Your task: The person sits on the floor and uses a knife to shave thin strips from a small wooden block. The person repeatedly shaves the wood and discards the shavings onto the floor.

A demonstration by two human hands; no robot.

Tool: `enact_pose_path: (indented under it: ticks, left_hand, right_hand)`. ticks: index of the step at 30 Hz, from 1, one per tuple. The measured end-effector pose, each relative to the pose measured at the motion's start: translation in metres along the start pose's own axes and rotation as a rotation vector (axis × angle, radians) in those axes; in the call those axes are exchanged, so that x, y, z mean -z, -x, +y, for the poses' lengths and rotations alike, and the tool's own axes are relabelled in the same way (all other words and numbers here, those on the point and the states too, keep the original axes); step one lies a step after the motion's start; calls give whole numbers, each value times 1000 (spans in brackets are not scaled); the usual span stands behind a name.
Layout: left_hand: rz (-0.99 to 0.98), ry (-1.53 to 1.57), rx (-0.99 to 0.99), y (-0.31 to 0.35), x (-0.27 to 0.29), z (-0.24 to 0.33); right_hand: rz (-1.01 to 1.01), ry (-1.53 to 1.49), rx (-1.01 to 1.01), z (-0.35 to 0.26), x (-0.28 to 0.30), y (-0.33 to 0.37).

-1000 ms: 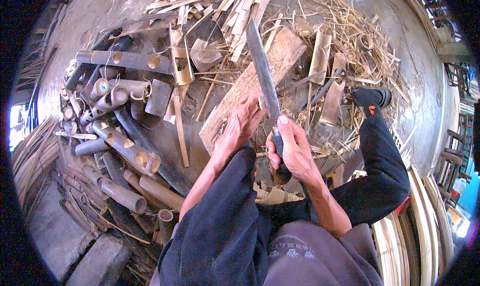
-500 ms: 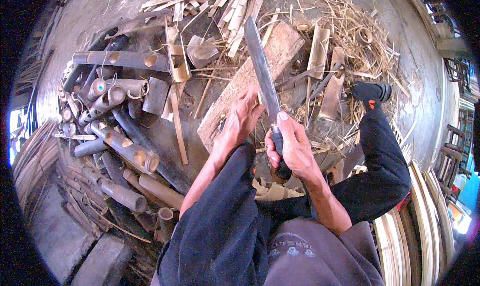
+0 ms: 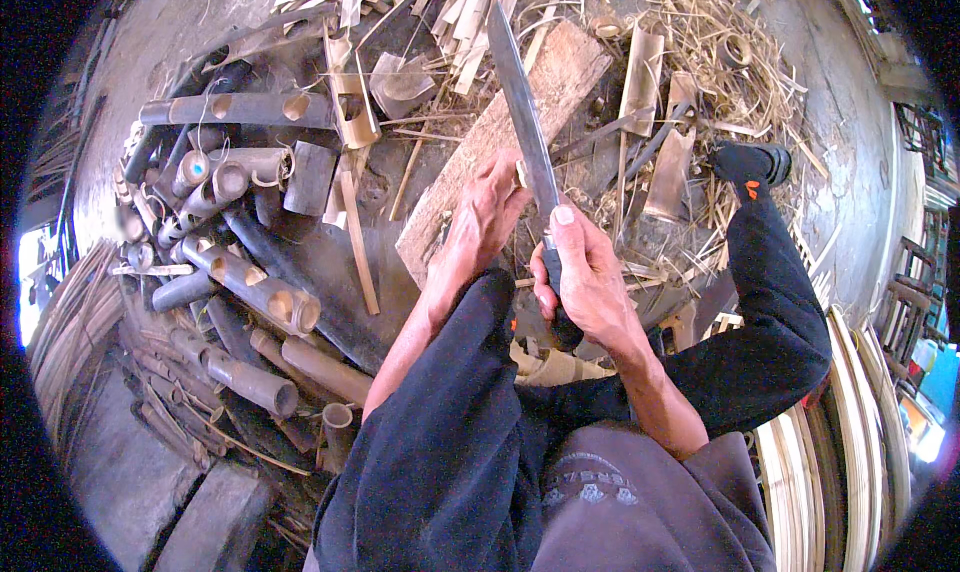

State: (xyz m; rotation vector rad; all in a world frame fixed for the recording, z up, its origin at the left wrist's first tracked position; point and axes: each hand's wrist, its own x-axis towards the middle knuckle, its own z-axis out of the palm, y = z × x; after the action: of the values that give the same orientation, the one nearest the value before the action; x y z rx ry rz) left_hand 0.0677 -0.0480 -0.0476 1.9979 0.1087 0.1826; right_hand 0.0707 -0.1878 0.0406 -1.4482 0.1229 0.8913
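Right hand (image 3: 585, 272): wrapped round the handle of the long grey steel knife with black grip (image 3: 522, 112) | Blade: pointing away from the body, over the pale rough wooden block (image 3: 565, 72) | Left hand (image 3: 485, 212): pinching a small pale piece (image 3: 521, 175) beside the blade | Margins: grey floor (image 3: 392, 272) between block and brown bamboo tubes (image 3: 255, 294)
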Motion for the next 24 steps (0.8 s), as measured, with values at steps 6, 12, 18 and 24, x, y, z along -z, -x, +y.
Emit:
enact_pose_path:
  ticks: [6,12,18,24]
  left_hand:
    - [-17,15,-24,-1,-2,1]
    - [-8,39,-98,-5,-11,-14]
    - [11,-2,-121,-3,-3,3]
    - [58,82,-186,-4,-13,-6]
  right_hand:
    - [30,130,72,3,1,2]
    - [109,328,135,9,5,-4]
    - [94,332,162,13,7,-5]
    - [97,399,165,1,8,6]
